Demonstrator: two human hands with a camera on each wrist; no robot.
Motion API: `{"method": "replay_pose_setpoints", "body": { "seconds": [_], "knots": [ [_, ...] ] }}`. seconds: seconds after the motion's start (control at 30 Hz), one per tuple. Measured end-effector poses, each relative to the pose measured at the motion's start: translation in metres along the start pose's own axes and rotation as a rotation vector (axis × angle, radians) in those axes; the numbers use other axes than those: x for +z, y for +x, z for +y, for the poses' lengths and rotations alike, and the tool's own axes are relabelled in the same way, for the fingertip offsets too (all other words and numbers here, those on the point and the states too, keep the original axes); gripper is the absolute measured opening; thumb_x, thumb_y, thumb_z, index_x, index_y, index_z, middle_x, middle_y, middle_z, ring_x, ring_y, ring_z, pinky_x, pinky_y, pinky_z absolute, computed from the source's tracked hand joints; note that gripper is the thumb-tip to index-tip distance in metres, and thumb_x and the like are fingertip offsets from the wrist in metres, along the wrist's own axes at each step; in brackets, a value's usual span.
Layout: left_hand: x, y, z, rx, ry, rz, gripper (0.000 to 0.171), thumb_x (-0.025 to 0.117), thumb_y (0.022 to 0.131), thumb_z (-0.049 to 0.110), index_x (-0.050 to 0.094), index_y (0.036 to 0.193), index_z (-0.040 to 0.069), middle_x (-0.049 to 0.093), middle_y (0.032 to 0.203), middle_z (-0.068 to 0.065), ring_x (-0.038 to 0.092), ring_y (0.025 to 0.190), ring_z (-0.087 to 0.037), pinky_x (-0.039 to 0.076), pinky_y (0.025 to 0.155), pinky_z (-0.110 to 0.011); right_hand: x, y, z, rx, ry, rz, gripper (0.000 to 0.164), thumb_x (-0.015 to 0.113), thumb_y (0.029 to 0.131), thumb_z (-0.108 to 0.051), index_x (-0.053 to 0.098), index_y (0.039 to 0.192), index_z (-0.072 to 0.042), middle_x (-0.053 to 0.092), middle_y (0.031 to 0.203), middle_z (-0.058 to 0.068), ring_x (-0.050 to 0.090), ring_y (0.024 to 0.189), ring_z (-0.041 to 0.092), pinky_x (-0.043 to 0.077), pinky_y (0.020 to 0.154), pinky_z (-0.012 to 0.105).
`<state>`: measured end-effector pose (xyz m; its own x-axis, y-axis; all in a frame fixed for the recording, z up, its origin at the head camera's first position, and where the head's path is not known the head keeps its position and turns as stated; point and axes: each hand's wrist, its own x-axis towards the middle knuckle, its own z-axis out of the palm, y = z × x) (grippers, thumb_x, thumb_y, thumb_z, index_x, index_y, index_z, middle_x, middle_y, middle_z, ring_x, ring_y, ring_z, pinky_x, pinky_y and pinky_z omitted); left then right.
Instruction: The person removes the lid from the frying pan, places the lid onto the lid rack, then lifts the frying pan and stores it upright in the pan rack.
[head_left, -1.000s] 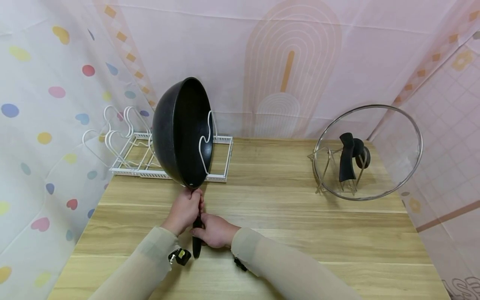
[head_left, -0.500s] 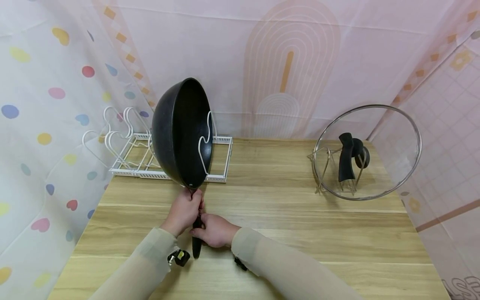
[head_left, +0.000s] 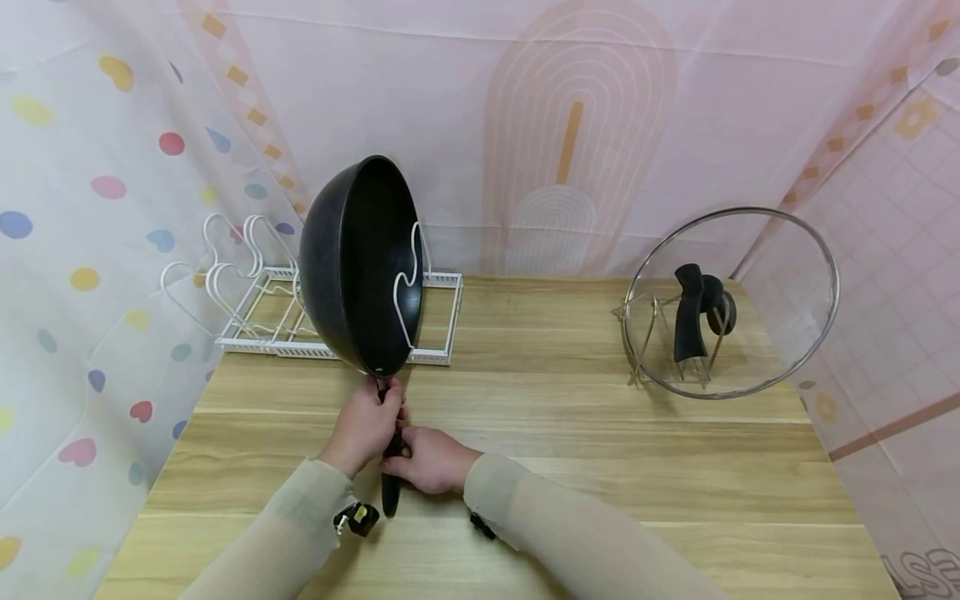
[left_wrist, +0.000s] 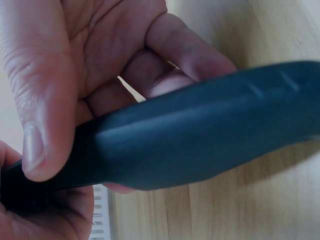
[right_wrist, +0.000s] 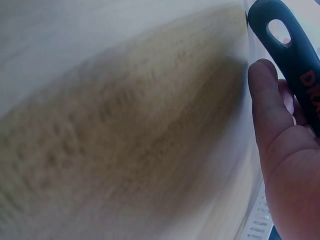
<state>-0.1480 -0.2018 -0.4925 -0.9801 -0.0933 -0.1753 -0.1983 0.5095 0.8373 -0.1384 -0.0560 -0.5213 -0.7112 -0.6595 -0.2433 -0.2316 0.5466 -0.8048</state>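
Observation:
A black wok [head_left: 330, 258] stands on its side in a white wire rack [head_left: 453, 317], its opening turned to the right. Its handle [head_left: 391, 492] points toward me. My left hand [head_left: 363, 427] grips the handle close to the wok's body. Just below, my right hand [head_left: 435, 461] pinches the handle between thumb and fingers. In the left wrist view, fingers lie about the black handle [left_wrist: 200, 130], and a thumb presses on it. The handle's end, with a hanging hole and red letters, shows in the right wrist view beside a hand [right_wrist: 290, 155].
A glass lid with a metal rim [head_left: 834, 292] and black knob leans upright in a wire stand [head_left: 652, 333] at the right. Free white dividers [head_left: 217, 279] rise on the rack's left side. Patterned curtains [head_left: 420, 83] border the wooden table [head_left: 570, 467].
Both hands keep their hold on the handle, and the wok stays in the rack. The whole head view has shifted slightly.

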Motion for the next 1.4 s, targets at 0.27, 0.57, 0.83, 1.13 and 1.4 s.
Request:
{"method": "replay_pose_setpoints", "body": {
  "seconds": [0.27,0.57,0.83,1.13,1.4],
  "knots": [
    [0.002,-0.002,-0.002,0.017,0.017,0.029,0.015,0.047,0.105,0.015,0.053,0.113,0.004,0.066,0.078,-0.007,0.063,0.068,-0.014,0.052,0.07,-0.029,-0.004,-0.002,0.0,-0.006,0.014,-0.01,0.017,0.067,0.103,-0.029,0.062,0.094,-0.015,0.057,0.072,-0.012,0.053,0.067,0.003,0.043,0.066,0.017],
    [0.002,-0.004,-0.002,0.056,0.099,0.087,0.016,0.048,0.101,0.013,0.052,0.111,0.001,0.063,0.087,-0.01,0.063,0.08,-0.024,0.049,0.079,-0.035,-0.009,-0.005,0.0,0.035,0.021,0.042,0.017,0.067,0.101,-0.03,0.069,0.096,-0.014,0.065,0.078,-0.01,0.055,0.07,0.001,0.046,0.07,0.016],
    [0.003,-0.011,0.0,0.052,0.107,0.095,0.033,0.051,0.101,0.014,0.046,0.126,-0.007,0.056,0.104,-0.019,0.059,0.1,-0.036,0.048,0.093,-0.047,-0.017,-0.005,0.004,0.07,0.004,0.071,0.021,0.066,0.102,-0.034,0.072,0.105,-0.014,0.067,0.086,-0.009,0.057,0.077,0.003,0.048,0.075,0.018],
    [0.009,-0.023,0.003,0.017,0.108,0.086,0.079,0.057,0.099,0.023,0.019,0.161,-0.008,0.033,0.155,-0.036,0.048,0.132,-0.046,0.042,0.113,-0.058,-0.03,-0.009,0.005,0.083,0.022,0.102,0.019,0.064,0.105,-0.027,0.071,0.111,-0.01,0.065,0.084,-0.006,0.057,0.071,0.005,0.049,0.071,0.02],
    [0.019,-0.036,0.008,0.034,0.134,0.109,0.102,0.062,0.095,0.021,-0.007,0.164,-0.008,0.0,0.168,-0.036,0.019,0.155,-0.05,0.028,0.126,-0.059,-0.04,-0.013,0.01,0.125,0.068,0.106,0.024,0.061,0.108,-0.027,0.068,0.119,-0.008,0.067,0.088,-0.002,0.061,0.07,0.009,0.052,0.067,0.023]
  ]
}}
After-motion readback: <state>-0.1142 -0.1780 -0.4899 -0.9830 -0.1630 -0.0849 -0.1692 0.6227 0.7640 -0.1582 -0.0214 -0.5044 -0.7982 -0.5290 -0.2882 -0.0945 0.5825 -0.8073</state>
